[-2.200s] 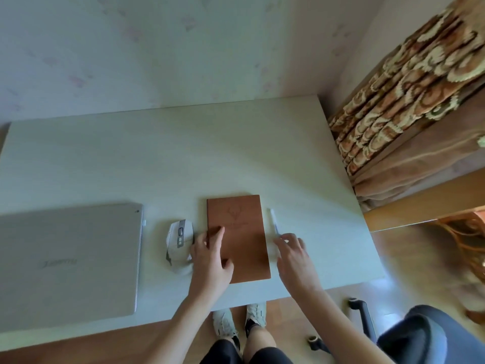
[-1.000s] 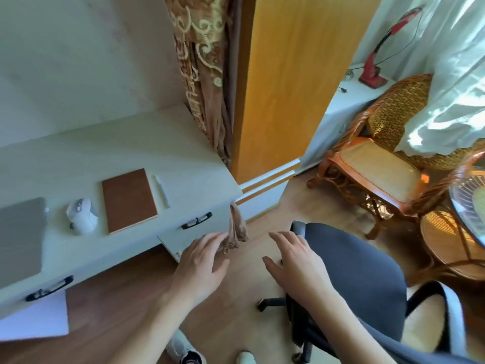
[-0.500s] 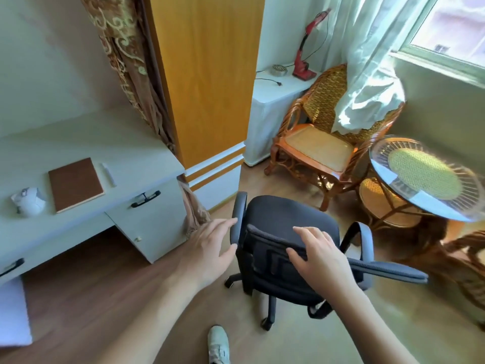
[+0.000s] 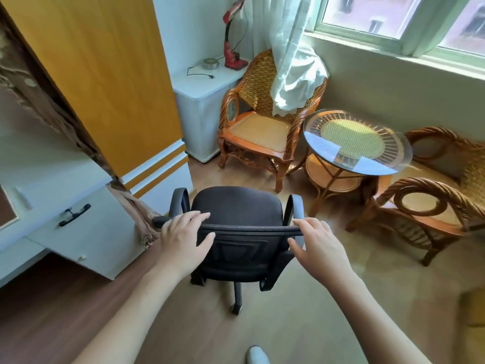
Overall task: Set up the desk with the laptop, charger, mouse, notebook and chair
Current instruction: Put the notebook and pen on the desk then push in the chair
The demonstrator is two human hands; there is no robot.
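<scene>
While the head camera is the only view here, it shows the step plainly: the black office chair (image 4: 237,222) stands on the wooden floor (image 4: 288,324) with its back towards the person, and both hands are at the top edge of its backrest. The left hand (image 4: 183,239) takes that edge at its left end, fingers over the top and thumb on the near face. The right hand (image 4: 319,244) takes the right end the same way. Each grip looks closed round the backrest rim, though loosely, fingers only partly curled.

The relation that matters is this: the chair lies straight ahead of the 2 hands, while the worktop (image 4: 47,164) lies to the left of both, with its knee space further left still, at the frame's edge. The backrest's long axis runs left to right across the view, so the seat faces away, towards the wicker chair (image 4: 258,132) and the glass-topped round table (image 4: 359,143). I judge that the chair must be swung to the left and rolled on its castors towards the worktop; the left hand is the nearer to it and would serve as the pivot.

A drawer (image 4: 78,219) with a dark handle sits shut below the worktop; its contents cannot be seen. Only a brown corner of the notebook (image 4: 6,206) shows on the worktop.
</scene>
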